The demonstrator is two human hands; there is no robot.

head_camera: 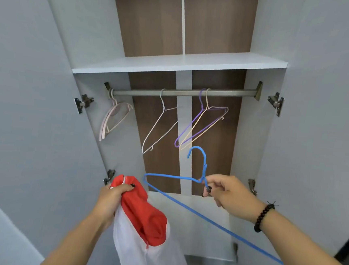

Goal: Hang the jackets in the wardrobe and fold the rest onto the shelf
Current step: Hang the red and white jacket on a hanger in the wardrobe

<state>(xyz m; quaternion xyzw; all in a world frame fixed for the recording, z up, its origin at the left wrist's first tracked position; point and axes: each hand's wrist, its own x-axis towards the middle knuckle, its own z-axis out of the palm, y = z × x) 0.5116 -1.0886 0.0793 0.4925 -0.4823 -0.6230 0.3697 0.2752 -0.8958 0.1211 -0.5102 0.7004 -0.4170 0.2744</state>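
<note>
Single head-worn wide-angle view, facing forward and slightly upward into the open wardrobe (259, 139) at close range, rail (183, 92) near frame centre.

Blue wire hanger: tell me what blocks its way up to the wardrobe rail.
Nothing visible does. The blue wire hanger, pinched by the right hand, is below the grey metal rail, with open air between. The nearest purple and cream hangers leave bare rail beside them.

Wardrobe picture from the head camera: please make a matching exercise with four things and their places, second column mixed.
1. blue wire hanger
2. red and white jacket
3. pink plastic hangers
4. purple wire hanger

A. left end of metal rail
B. in right hand
C. right part of rail
D. in left hand

Pairs: 1-B, 2-D, 3-A, 4-C
</note>
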